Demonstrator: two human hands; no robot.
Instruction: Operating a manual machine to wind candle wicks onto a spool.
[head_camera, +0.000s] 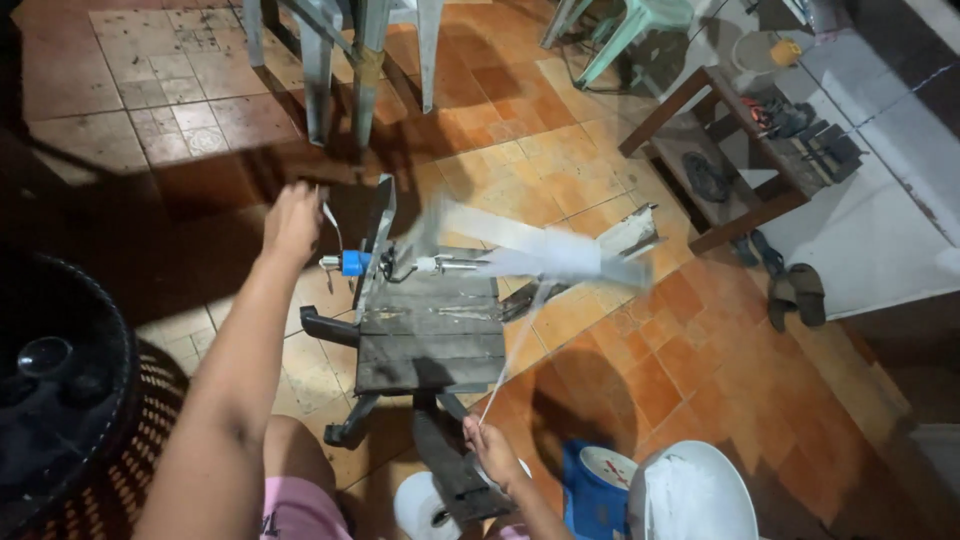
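A dark wooden winding frame (430, 335) stands on the tiled floor in front of me, with a metal spindle and a blue bobbin (355, 263) at its left. My left hand (292, 222) is closed at the crank just left of the bobbin. A blurred white reel of strip material (545, 258) spins to the right of the spindle. A thin white strand (515, 345) runs down from it to my right hand (492, 448), which pinches it. A white roll (420, 508) sits below that hand.
A dark woven basket (70, 400) stands at the left. A white bowl (695, 495) and a blue scale (598, 485) sit at the bottom right. Chair legs (340, 70) are at the top, a wooden shoe rack (745, 150) and sandals (795, 293) at the right.
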